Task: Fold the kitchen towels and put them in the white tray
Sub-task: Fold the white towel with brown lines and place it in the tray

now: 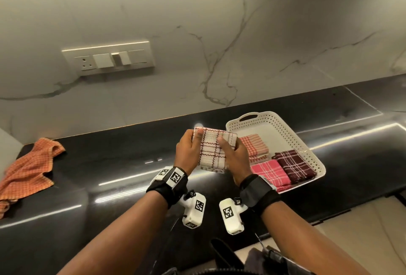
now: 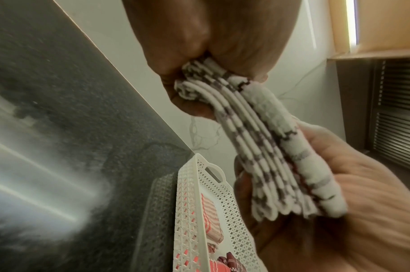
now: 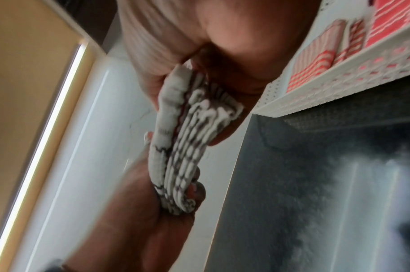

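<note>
A folded white towel with dark red checks (image 1: 213, 149) is held in the air above the black counter, just left of the white tray (image 1: 292, 138). My left hand (image 1: 191, 149) grips its left edge, thumb on top. My right hand (image 1: 235, 156) grips its right edge the same way. The wrist views show the towel's stacked layers (image 2: 257, 147) (image 3: 183, 152) pinched between thumb and fingers at both ends. In the tray lie a light orange striped towel (image 1: 254, 145), a pink checked towel (image 1: 270, 173) and a maroon checked towel (image 1: 294, 165), all folded.
An unfolded orange checked towel (image 1: 28, 173) lies crumpled at the counter's far left. The marble wall with a switch plate (image 1: 109, 58) stands behind the counter. The counter's front edge runs below my wrists, with floor beyond at the lower right.
</note>
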A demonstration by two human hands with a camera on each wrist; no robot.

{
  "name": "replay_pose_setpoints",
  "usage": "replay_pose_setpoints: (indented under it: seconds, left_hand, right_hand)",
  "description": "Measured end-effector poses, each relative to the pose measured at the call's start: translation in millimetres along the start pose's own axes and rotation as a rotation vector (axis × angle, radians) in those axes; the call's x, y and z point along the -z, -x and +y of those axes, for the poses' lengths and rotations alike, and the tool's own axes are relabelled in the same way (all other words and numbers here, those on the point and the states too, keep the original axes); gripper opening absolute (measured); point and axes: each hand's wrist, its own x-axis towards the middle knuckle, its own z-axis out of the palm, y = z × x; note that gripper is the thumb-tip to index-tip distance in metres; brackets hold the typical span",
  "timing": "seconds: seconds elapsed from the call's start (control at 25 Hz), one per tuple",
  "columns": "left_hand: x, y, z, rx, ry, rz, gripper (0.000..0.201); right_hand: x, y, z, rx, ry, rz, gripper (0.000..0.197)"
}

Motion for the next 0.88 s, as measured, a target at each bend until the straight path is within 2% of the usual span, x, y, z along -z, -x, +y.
replay_pose_setpoints:
  seconds: [0.16,0.28,0.4,0.56,0.72,0.88]
  left_hand:
    - [-53.8,-21.6,16.9,0.023,-0.054,-0.098,0.035]
    - [-86.5,-31.9,22.3,0.051,-0.122,-0.201,0.034]
    - [-109.0,-33.6,17.9,0.106,-0.134,-0.338,0.04]
    - [-122.4,-24.6,6.8,0.093,-0.358,-0.517,0.046]
    - [-124.6,-15.5,3.6,0.027,-0.458,-0.548,0.047]
    - [-125.5,-14.4,5.3,0.028,-0.49,-0.557,0.05]
  right_hand:
    - [70.2,-21.5,-12.5,-0.214,-0.169,-0.16,0.037]
    - [113.9,-38.4,-12.2,-0.323,-0.245,-0.17,0.04]
    - [146.9,-61.0,-7.5,-0.36,-0.305,-0.047,0.041]
    - [181.6,-101.4,1.7,-0.355,-0.36,0.172,0.036]
    - [196.0,-137.7,18.2,-0.358,-0.374,0.319,0.035]
    - [200.0,-163.5,31.0,-0.404,-0.381,0.411,0.042]
